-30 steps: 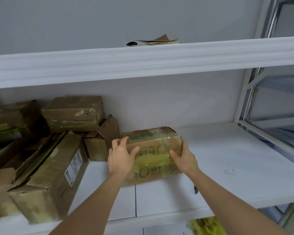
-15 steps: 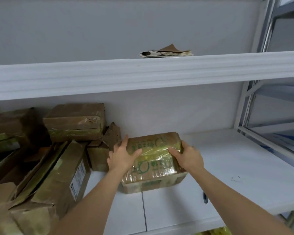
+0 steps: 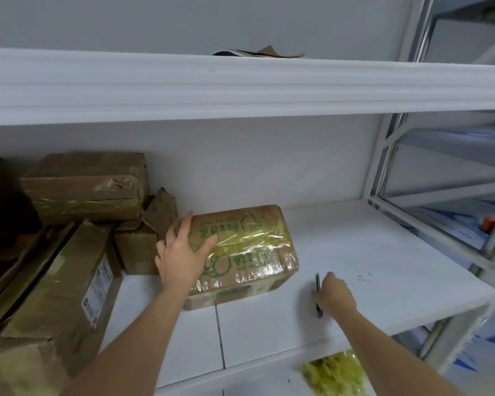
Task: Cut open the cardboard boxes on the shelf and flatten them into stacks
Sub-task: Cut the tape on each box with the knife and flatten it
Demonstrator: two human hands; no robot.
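Pressing our left hand (image 3: 180,254), fingers spread flat, on the taped box (image 3: 243,252), our right hand (image 3: 333,294) curls around the knife (image 3: 317,292) on the shelf (image 3: 383,267).

Centre: brown cardboard box (image 3: 240,252), green printed characters and circle logo, glossy yellow-green tape across top. Left side: plain brown boxes (image 3: 83,187), one (image 3: 69,287) with white label. Shelf board (image 3: 369,252) white. Knife (image 3: 317,292) black. Bottom right: yellow-green crumpled film (image 3: 335,372). Upper centre: brown flattened cardboard (image 3: 269,52).
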